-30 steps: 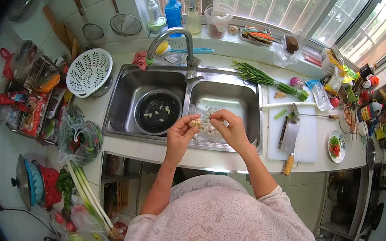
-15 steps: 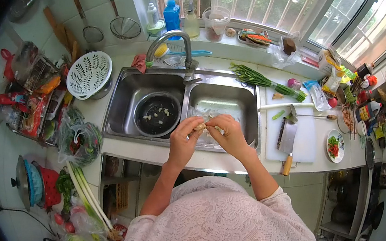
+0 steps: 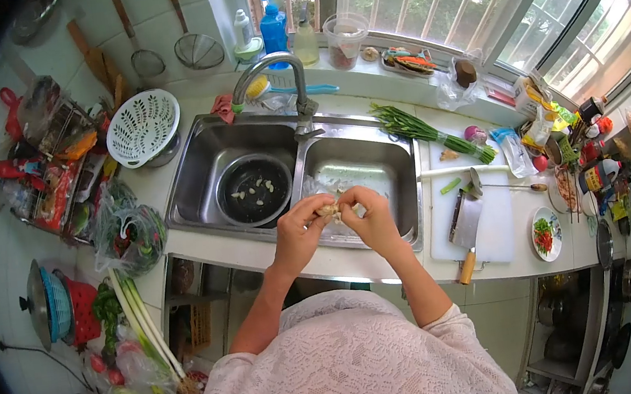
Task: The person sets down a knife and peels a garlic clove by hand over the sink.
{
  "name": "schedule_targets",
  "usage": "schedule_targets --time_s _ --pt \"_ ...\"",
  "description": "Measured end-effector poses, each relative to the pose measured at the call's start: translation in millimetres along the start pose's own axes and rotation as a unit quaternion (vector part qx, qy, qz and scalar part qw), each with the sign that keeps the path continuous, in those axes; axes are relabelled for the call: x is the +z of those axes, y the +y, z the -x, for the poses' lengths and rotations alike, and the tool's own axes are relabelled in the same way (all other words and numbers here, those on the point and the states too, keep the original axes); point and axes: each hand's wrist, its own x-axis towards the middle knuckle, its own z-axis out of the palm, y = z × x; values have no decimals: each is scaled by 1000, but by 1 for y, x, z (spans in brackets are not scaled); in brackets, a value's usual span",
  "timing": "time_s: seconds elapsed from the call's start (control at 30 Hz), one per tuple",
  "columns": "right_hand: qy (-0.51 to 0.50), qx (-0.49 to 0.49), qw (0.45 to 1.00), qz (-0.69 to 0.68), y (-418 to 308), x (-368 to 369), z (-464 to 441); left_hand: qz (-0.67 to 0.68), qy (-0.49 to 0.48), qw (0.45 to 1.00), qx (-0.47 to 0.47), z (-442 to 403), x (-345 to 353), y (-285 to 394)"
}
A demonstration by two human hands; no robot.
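Over the front edge of the sink, my left hand (image 3: 298, 232) is closed on a pale piece of garlic (image 3: 328, 210). My right hand (image 3: 370, 218) pinches at the garlic's other side, its fingertips touching it. Several peeled garlic cloves (image 3: 258, 191) lie in a dark round basin (image 3: 235, 213) inside the left sink bowl. Whitish bits of peel are scattered in the right sink bowl (image 3: 376, 174) beyond my hands.
To the right, a cleaver (image 3: 465, 219) lies on a white cutting board (image 3: 497, 230), near a plate of chopped peppers (image 3: 545, 235). Green stalks (image 3: 421, 127) lie behind the board. A faucet (image 3: 300, 81) arches over the sink; a white colander (image 3: 143, 129) stands left.
My fingers have shifted slightly on the garlic, and more of it shows between my hands. The view has moved a little; the cloves in the basin look the same.
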Motion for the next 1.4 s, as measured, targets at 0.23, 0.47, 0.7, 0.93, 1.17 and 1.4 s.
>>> schedule_targets --time_s 0.23,0.47,0.7,0.93,1.17,1.4 --pt "11 229 941 -248 18 -1 4 319 -44 945 -58 3 -6 -17" --pt "16 236 971 16 99 9 10 442 -27 891 -97 6 -7 -17" --pt "44 131 990 -28 67 16 7 357 9 927 -119 7 -5 -36" --pt "-86 76 992 -47 1 12 3 293 28 950 -103 2 7 -34" --pt "-21 60 989 -132 7 19 6 311 31 945 -99 0 16 -28" --pt "77 94 985 -125 15 32 14 307 45 945 -106 -3 26 -26"
